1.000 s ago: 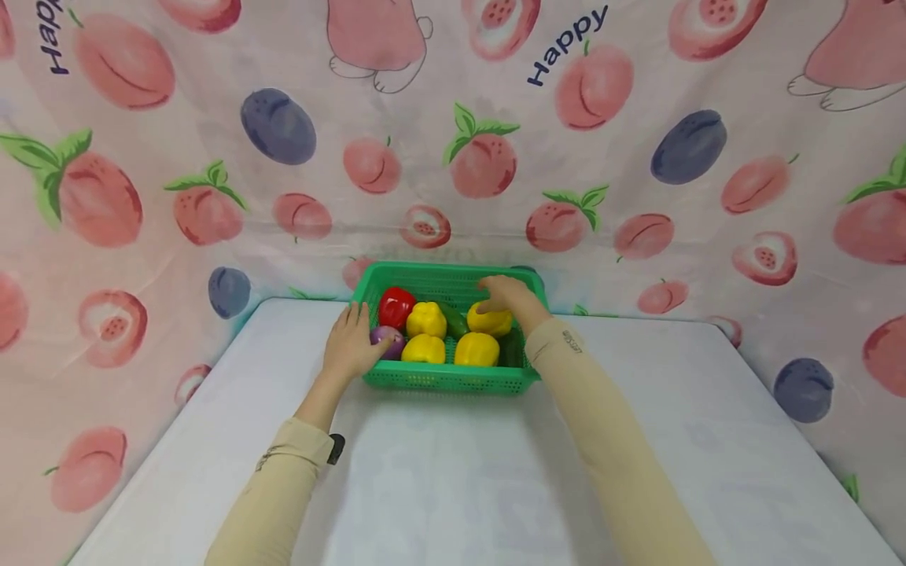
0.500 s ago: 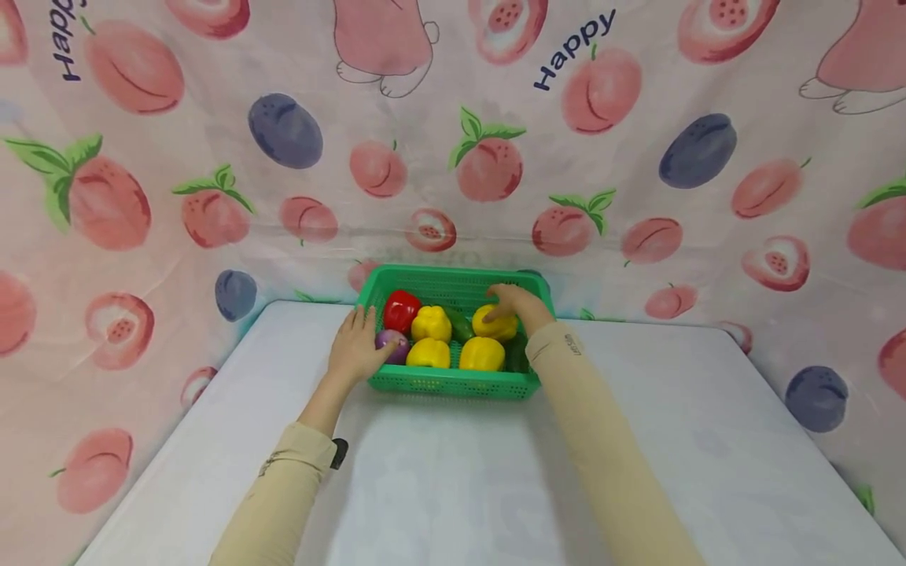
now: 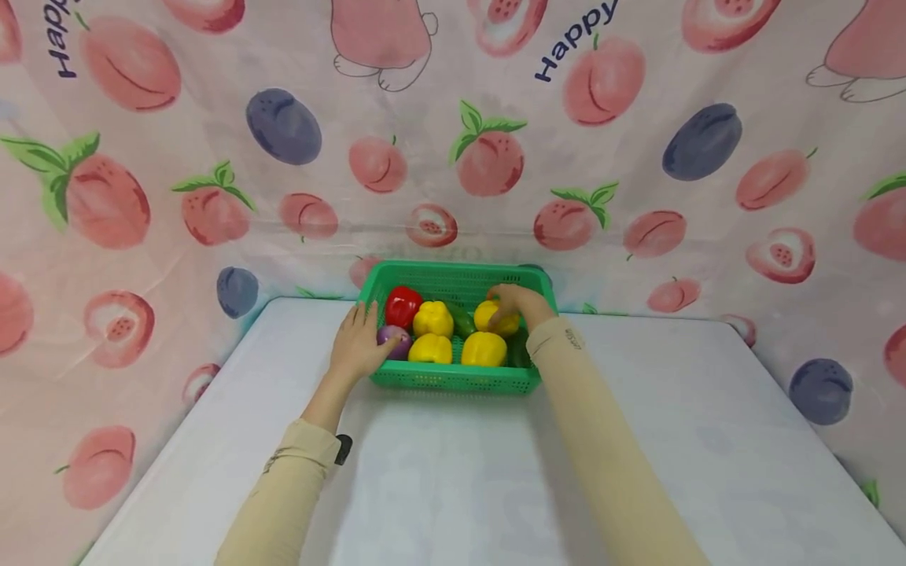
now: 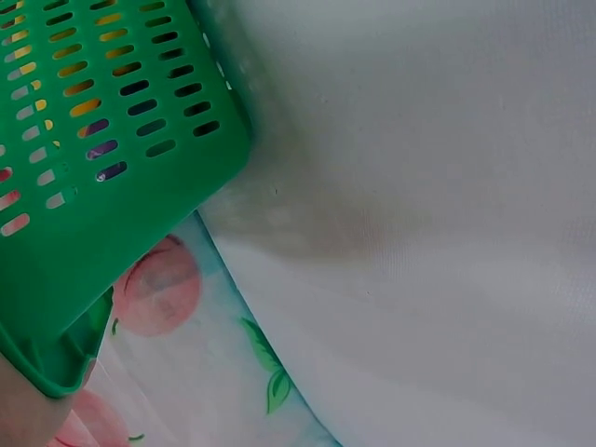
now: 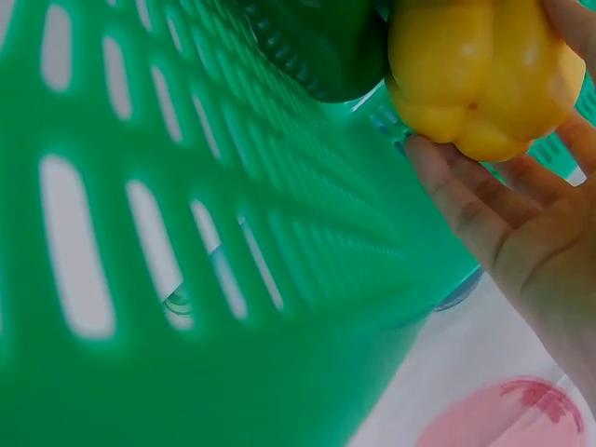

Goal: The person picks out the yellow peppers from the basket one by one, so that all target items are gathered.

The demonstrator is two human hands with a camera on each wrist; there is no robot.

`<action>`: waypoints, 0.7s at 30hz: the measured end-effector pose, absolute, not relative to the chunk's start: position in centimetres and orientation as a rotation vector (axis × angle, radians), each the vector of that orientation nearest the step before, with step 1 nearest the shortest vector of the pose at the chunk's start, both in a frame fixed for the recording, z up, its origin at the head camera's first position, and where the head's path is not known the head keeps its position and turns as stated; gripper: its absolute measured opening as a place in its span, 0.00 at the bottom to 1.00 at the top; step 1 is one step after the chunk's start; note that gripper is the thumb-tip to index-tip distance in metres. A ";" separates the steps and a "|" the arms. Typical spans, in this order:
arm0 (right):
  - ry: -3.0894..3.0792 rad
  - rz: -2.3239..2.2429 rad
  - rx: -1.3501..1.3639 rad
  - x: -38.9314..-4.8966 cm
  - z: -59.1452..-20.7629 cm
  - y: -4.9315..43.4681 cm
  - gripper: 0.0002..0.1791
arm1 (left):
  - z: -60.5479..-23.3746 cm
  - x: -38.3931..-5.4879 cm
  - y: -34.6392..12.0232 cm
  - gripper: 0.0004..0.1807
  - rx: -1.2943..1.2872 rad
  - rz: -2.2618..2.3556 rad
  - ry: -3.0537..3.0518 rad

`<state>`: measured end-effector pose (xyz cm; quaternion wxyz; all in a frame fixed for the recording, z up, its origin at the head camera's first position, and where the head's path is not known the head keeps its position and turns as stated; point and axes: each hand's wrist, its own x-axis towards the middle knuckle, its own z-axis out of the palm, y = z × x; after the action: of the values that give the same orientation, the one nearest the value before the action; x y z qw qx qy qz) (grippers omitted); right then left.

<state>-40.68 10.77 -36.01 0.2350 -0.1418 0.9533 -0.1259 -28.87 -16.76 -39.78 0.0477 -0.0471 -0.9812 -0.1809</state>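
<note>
My left hand lies over the left rim of a green plastic basket, fingers straight, thumb over the inside. Under that thumb is a round purple vegetable. My right hand reaches into the basket's back right part and holds a yellow bell pepper. In the right wrist view its fingers curl under and around the pepper. A red bell pepper and more yellow bell peppers lie beside it in the basket. A dark green vegetable sits at its right wall.
The basket stands on a white table near its back edge, against a pink fruit-print cloth. A long green vegetable lies between the yellow peppers, partly hidden. The basket's slotted side fills the left wrist view's upper left.
My right hand's fingers have come lower around the yellow bell pepper. My left hand stays on the basket rim. The head view has shifted slightly.
</note>
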 end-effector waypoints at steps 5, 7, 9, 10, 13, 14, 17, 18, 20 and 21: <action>2.619 -0.337 -0.391 -40.4 -35.8 10.9 0.38 | -39.6 -28.8 -16.7 0.45 -0.141 -0.551 -2.995; 2.614 -0.343 -0.390 -40.3 -35.7 10.8 0.39 | -39.6 -28.8 -16.6 0.45 -0.136 -0.556 -2.999; 2.606 -0.361 -0.382 -40.3 -35.7 10.8 0.40 | -39.6 -28.7 -16.6 0.45 -0.130 -0.562 -3.004; 2.605 -0.372 -0.376 -40.2 -35.7 10.9 0.41 | -39.6 -28.7 -16.6 0.45 -0.128 -0.564 -3.006; 2.617 -0.362 -0.364 -40.1 -35.3 10.9 0.41 | -39.6 -28.8 -16.6 0.45 -0.131 -0.563 -3.010; 2.621 -0.356 -0.363 -40.0 -35.1 10.9 0.42 | -39.7 -28.8 -16.6 0.45 -0.132 -0.560 -3.012; 2.635 -0.308 -0.370 -39.8 -34.3 10.7 0.42 | -39.7 -28.9 -16.6 0.45 -0.133 -0.544 -3.013; 2.631 -0.295 -0.372 -39.8 -34.1 10.7 0.42 | -39.7 -28.9 -16.7 0.45 -0.132 -0.540 -3.015; 2.629 -0.263 -0.382 -39.6 -33.6 10.6 0.42 | -39.6 -29.0 -16.7 0.45 -0.133 -0.528 -3.015; 2.628 -0.248 -0.387 -39.6 -33.4 10.6 0.43 | -39.6 -29.1 -16.7 0.45 -0.136 -0.530 -3.012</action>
<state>-39.58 10.56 -33.39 0.2346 -0.1410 0.9575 -0.0903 -29.12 -16.67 -39.61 0.0402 -0.0445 -0.9831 -0.1730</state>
